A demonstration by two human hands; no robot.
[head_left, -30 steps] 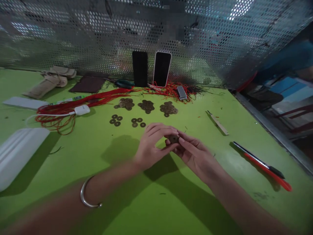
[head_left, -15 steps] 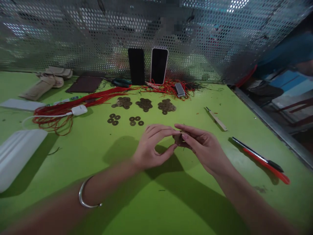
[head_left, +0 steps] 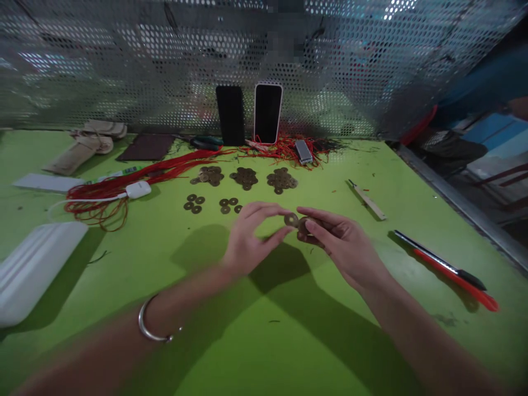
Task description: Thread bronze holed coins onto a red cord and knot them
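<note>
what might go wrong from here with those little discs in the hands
The left hand seems to grip a single holed disc only by its edge with thumb and fingertip, so it might slip and drop.

The right hand holds more discs between thumb and fingers; a loosened grip could let some spill.

The left hand also appears close to the nearer small group of discs, so a sideways brush might scatter them.

I work in dim, cool light, with bright glints coming through the perforated panel (head_left: 185, 66). My 2 hands (head_left: 249, 236) cast soft shadows on the green counter (head_left: 136, 269). My left forearm (head_left: 185, 297) looks blurred, the right background is murky, and wide-angle distortion stretches the edges.
</note>
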